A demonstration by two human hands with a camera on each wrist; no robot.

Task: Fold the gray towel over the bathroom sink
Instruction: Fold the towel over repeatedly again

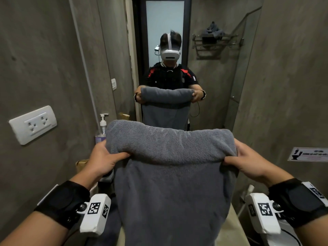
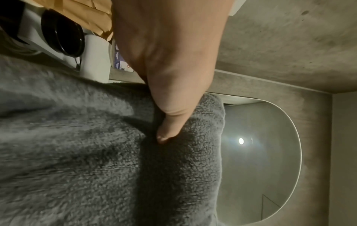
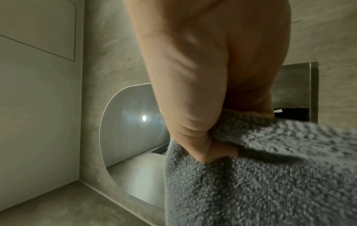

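The gray towel point(image 1: 170, 171) hangs in the air in front of me, its top doubled over into a thick fold. My left hand point(image 1: 106, 157) pinches the fold's left end, thumb on the near side. My right hand point(image 1: 248, 160) pinches the right end the same way. In the left wrist view my thumb presses into the towel point(image 2: 96, 160). In the right wrist view the thumb and fingers clamp the towel point(image 3: 260, 175). The towel's lower part drops down and hides the sink below it.
A mirror point(image 1: 165, 32) straight ahead reflects a person holding the towel. A soap pump bottle point(image 1: 102, 126) stands at the left behind the towel. A wall socket point(image 1: 32, 125) is on the left wall, a sign point(image 1: 308, 154) on the right wall. Grey walls stand close on both sides.
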